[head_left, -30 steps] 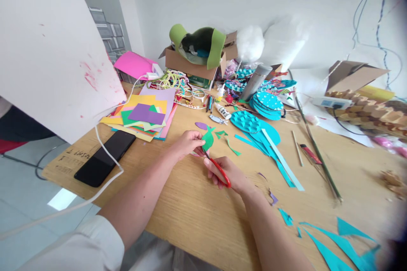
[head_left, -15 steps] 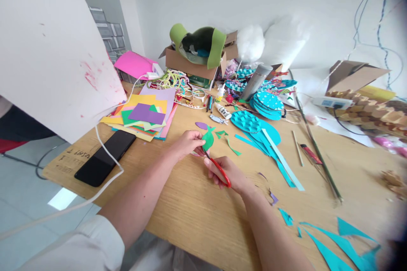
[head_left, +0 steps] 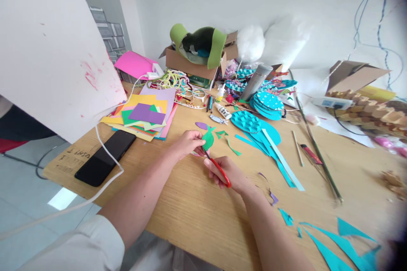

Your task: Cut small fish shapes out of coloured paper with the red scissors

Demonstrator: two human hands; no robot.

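Between the thumb and fingers of my left hand (head_left: 190, 140) is a small green paper cutout (head_left: 208, 139), rounded with a tail-like end at the top. My right hand (head_left: 227, 173) grips red-handled scissors (head_left: 222, 171), their blades pointing up and left to the lower edge of the green paper. Part of the blades is hidden by the paper and my fingers. Just beyond lie a purple paper oval (head_left: 201, 125) and green paper scraps (head_left: 233, 148). A pinkish piece is partly visible beneath my left fingers.
A stack of coloured paper (head_left: 146, 114) and a black phone (head_left: 106, 159) lie left, crossed by a white cable (head_left: 118, 165). Right are blue paper pieces (head_left: 270, 135), a stick (head_left: 314, 148) and a red cutter (head_left: 310, 154). A steel flask (head_left: 257, 81) and box (head_left: 190, 63) stand behind.
Almost nothing differs. Both hands, the green paper and the scissors stay in place, with at most a slight shift of the blades at the paper's edge.
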